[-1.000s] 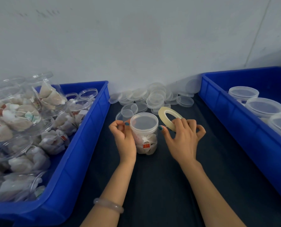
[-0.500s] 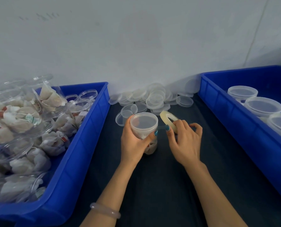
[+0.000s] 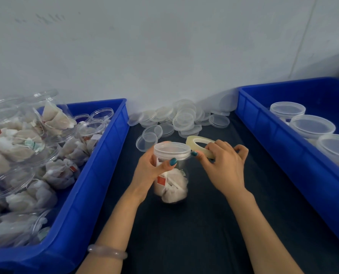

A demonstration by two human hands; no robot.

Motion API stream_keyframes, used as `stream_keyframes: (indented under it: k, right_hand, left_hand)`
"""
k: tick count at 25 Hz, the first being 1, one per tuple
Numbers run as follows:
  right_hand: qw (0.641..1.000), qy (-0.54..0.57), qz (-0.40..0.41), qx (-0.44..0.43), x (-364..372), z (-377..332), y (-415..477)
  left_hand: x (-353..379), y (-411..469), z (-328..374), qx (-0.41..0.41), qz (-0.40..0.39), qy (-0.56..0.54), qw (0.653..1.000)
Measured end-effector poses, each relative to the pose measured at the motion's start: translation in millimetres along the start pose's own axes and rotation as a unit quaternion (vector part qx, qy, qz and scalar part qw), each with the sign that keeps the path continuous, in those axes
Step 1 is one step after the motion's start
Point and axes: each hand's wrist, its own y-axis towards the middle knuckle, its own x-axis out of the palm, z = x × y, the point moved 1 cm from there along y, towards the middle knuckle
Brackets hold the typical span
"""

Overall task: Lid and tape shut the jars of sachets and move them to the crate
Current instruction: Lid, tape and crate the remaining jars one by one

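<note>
A: What was gripped by the left hand (image 3: 152, 167)?

B: The jar (image 3: 179, 175) of sachets (image 3: 174, 191) was gripped by it, with the thumb (image 3: 167, 164) curled across the clear side just under the lid (image 3: 171, 150). The lid was already seated on the jar's mouth.

A: And what was held by the right hand (image 3: 222, 165)?

B: The tape roll (image 3: 198, 142) was pinched in it, with the fingers (image 3: 220, 147) curled over the ring's near edge, and the roll was held tilted just beside the lid. The thumb tip was laid near the lid's rim. Whether a strip of tape had been drawn onto the jar could not be told.

A: Where was the jar found?

B: Between the 2 hands, low over the dark counter (image 3: 184, 234). Whether its base was set down could not be told, since that part was blurred.

A: What was seen around the hands?

B: Beyond both hands, a heap of loose lids (image 3: 182, 117) was spread against the wall (image 3: 164, 56). To the left of the left hand, a blue crate (image 3: 97, 175) was filled with open jars (image 3: 16, 139) of sachets. To the right of the right hand, a 2nd blue crate (image 3: 283, 147) was seen, with 3 lidded jars (image 3: 312, 126) lined up inside it. A pale bracelet (image 3: 107, 252) was worn on the left wrist.
</note>
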Motion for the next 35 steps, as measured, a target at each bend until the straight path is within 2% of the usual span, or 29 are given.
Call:
stream_keyframes:
  k: [4,7,10,12,14,16,18,22,26,28,31,35]
  right_hand:
    - [0.999,0.015,-0.037,0.001,-3,-4,9]
    - [0.998,0.023,-0.053,-0.040,-5,-2,12]
    - [0.993,0.057,-0.084,-0.064,-6,1,14]
    - [0.992,0.064,-0.084,-0.062,-6,2,15]
    - [0.993,0.074,-0.081,-0.052,-5,1,15]
    - [0.990,0.094,-0.092,-0.041,-2,0,15]
    - [0.988,0.113,-0.097,-0.031,0,0,13]
    - [0.991,0.114,-0.074,-0.014,0,7,8]
    - [0.997,0.074,-0.034,0.014,2,8,-1]
    - [0.998,0.046,-0.023,0.020,3,7,-6]
    - [0.999,0.030,-0.017,0.016,6,4,-8]
    - [0.996,0.053,-0.073,-0.023,6,7,-9]
  left_hand:
    - [-1,-2,-2,-0.026,-0.030,-0.083,0.996]
    - [-1,-7,-6,-0.069,-0.044,-0.169,0.982]
    - [1,-10,-8,-0.139,-0.085,-0.290,0.943]
    - [0,-11,-7,-0.139,-0.130,-0.349,0.918]
    - [1,-11,-8,-0.112,-0.176,-0.366,0.907]
    - [2,-12,-11,-0.126,-0.176,-0.367,0.905]
    - [4,-10,-13,-0.141,-0.160,-0.342,0.915]
    - [5,-4,-8,-0.119,-0.064,-0.218,0.967]
    - [1,2,-13,0.013,0.079,-0.076,0.994]
    - [5,1,-10,0.049,0.074,-0.029,0.996]
    - [14,-1,-7,0.046,0.040,0.044,0.997]
    - [17,5,-11,0.045,0.038,0.105,0.993]
